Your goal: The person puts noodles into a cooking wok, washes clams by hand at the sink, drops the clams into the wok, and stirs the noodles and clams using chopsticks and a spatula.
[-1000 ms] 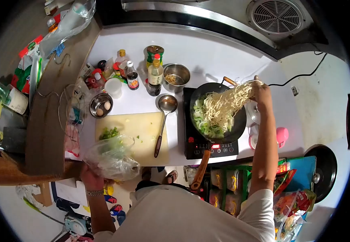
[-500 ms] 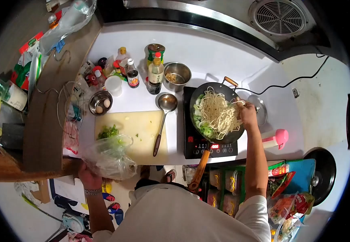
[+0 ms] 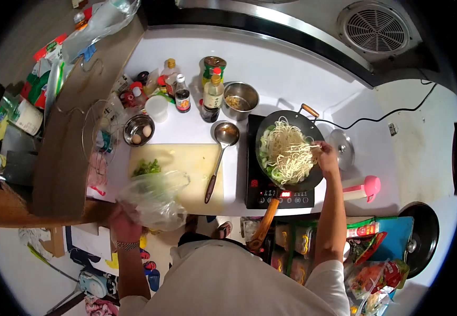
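Over the right side of the wok, my right hand pinches a few strands of noodles. Most of the noodles lie in a tangled heap in the wok, with chopped greens showing at its left. The wok sits on a black induction cooker, its wooden handle pointing toward me. At the counter's front edge, my left hand is closed on a clear plastic bag, its fingers partly blurred. The bag overlaps the cutting board, where chopped green leaves lie.
A ladle rests along the board's right side. Behind are a bowl with two eggs, a white tub, sauce bottles and a steel pot. A glass lid and a pink-capped bottle stand right of the cooker.
My left hand and the bag have shifted slightly. My right hand still holds noodle strands at the wok's right side. The whole view has moved a little with my head.
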### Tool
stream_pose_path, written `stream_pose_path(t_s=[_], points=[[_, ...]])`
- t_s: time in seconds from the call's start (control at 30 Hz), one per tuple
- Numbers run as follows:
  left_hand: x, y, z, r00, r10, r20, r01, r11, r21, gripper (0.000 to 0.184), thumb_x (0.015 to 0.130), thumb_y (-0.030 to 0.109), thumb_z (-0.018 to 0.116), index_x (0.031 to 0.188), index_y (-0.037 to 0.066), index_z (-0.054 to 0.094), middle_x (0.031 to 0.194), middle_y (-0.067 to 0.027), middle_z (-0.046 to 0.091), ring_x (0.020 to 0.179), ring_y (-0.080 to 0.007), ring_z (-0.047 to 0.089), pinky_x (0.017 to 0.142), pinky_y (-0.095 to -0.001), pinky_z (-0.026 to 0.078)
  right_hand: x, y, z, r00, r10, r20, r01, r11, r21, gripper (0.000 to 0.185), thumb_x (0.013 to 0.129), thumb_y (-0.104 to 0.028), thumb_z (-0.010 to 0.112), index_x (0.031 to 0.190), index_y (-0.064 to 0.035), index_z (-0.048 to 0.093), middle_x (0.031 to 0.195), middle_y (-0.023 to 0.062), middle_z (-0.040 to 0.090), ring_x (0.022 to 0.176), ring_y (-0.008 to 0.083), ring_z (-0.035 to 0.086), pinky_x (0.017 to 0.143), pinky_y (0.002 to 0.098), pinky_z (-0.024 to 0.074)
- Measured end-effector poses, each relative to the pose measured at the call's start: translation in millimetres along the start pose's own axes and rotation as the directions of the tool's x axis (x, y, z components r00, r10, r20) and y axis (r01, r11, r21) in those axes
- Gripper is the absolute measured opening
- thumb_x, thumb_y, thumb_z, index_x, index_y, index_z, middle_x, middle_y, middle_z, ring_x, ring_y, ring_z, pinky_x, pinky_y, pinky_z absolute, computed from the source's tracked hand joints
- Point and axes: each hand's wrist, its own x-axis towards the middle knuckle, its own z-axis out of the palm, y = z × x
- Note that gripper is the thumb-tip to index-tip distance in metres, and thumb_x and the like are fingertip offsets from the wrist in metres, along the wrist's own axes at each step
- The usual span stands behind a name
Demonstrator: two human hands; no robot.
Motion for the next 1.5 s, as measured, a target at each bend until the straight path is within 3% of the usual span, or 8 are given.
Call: stream_pose_path(t_s=[0.13,0.27,0.43,0.73,0.87,1.03,1.2,1.5], points=[[17,-23,38,0.998,-0.049,-0.035,0.049,0.999,-0.005,0.039,0.096,0.024,0.047,0.129,0.004,0.050,0.124,-0.0094,0.058,0.109,-0.0240,0.057,0.097,-0.0377,0.047,-38,5,0,0.905,-0.415,-0.099,0.098,0.428,-0.898,0.040,0.080,-0.011,0.068,0.115,0.0069,0.059,0.102,0.0189,0.067,0.093,0.0262,0.065,0.081,0.0335,0.0523],[21,-55,93,0.991,-0.135,-0.004,0.131,0.953,0.273,0.034,0.098,0.022,0.046,0.127,0.004,0.051,0.118,-0.0081,0.059,0.107,-0.0217,0.058,0.094,-0.0371,0.048,-147,-73,77,0.959,-0.165,0.231,0.182,0.982,-0.056,0.082,0.074,-0.013,0.081,0.142,0.0026,0.037,0.143,0.0206,0.044,0.127,0.0284,0.048,0.105,0.0389,0.0399],[0,-99,184,0.916,-0.379,0.132,0.321,0.889,0.325,0.027,0.098,0.014,0.049,0.123,0.002,0.052,0.113,-0.0073,0.061,0.104,-0.0183,0.059,0.094,-0.0360,0.047,-256,-142,173,0.766,-0.455,0.454,0.579,0.796,-0.179,0.144,0.054,-0.045,0.092,0.150,0.0007,-0.005,0.154,0.0314,0.008,0.145,0.0452,0.006,0.116,0.0533,0.0100],[-33,-143,195,0.532,-0.729,0.432,0.614,0.683,0.396,0.016,0.101,0.017,0.048,0.110,0.004,0.053,0.100,-0.0040,0.059,0.091,-0.0132,0.056,0.088,-0.0311,0.044,-407,-31,172,0.983,0.183,0.023,-0.182,0.941,0.286,0.024,0.080,0.006,0.059,0.102,-0.0005,0.065,0.092,0.0092,0.065,0.083,0.0233,0.064,0.075,0.0309,0.0504],[-67,-182,147,0.421,-0.760,0.495,0.111,0.585,0.804,0.020,0.100,0.020,0.053,0.113,0.005,0.052,0.091,0.0006,0.057,0.078,-0.0083,0.052,0.074,-0.0229,0.044,-492,-24,153,0.825,0.522,-0.217,0.119,0.215,0.969,0.029,0.084,0.002,0.053,0.112,-0.0014,0.060,0.099,0.0174,0.067,0.085,0.0262,0.068,0.070,0.0306,0.0554],[-187,-211,113,-0.240,-0.853,0.464,-0.557,0.512,0.654,0.057,0.090,0.029,0.067,0.132,-0.006,0.047,0.107,-0.0225,0.061,0.103,-0.0307,0.062,0.089,-0.0356,0.048,-604,-9,178,0.677,0.598,-0.428,0.410,0.177,0.895,0.045,0.086,-0.009,0.059,0.129,0.0007,0.049,0.115,0.0141,0.063,0.094,0.0255,0.065,0.078,0.0382,0.0560],[-356,-236,60,-0.251,-0.957,-0.145,0.195,-0.197,0.961,0.035,0.098,0.016,0.055,0.129,0.000,0.050,0.120,-0.0061,0.059,0.109,-0.0122,0.056,0.094,-0.0284,0.044,-759,16,190,0.671,0.037,-0.741,-0.413,0.848,-0.332,0.041,0.086,-0.005,0.058,0.127,0.0003,0.054,0.135,0.0183,0.049,0.126,0.0318,0.047,0.106,0.0403,0.0376],[-620,-231,-2,-0.603,-0.691,-0.398,0.005,-0.502,0.865,0.026,0.099,0.016,0.052,0.121,0.002,0.054,0.106,-0.0065,0.064,0.088,-0.0154,0.063,0.072,-0.0302,0.053,-1012,28,240,-0.191,0.285,-0.939,-0.140,0.939,0.313,0.025,0.077,0.003,0.070,0.100,-0.0023,0.063,0.126,0.0202,0.054,0.109,0.0300,0.060,0.090,0.0372,0.0502]])
